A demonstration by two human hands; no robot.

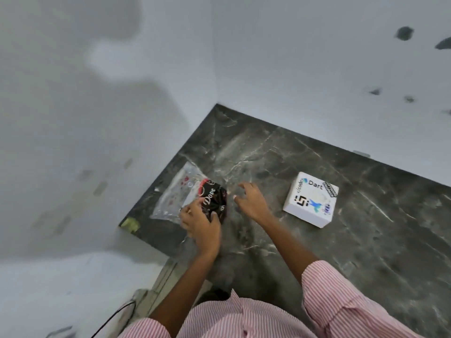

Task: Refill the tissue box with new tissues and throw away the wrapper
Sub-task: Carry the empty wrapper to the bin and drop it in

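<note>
The tissue pack point(211, 200), a dark crumpled packet with "Dove" printed in white, sits near the left edge of the counter point(317, 240), not far from the back left corner where the two walls meet. It lies partly over a clear plastic wrapper point(174, 191) with small red marks, flat on the stone just beside that left edge. My left hand point(201, 224) is closed over the near side of the pack, thumb on one side and fingers curled round the other, gripping it. My right hand point(251, 200) is just to the right of the pack, fingers spread and slightly bent, holding nothing; whether it touches the counter I cannot tell. Farther right, well apart from the pack, the white tissue box point(311, 200) stands on the counter, nearer the back wall point(317, 69) than the front edge, its top covered in stickers, one reading "Dart". The counter is dark grey marble with pale veins. My pink-and-white striped sleeves point(341, 289) show at the bottom.
</note>
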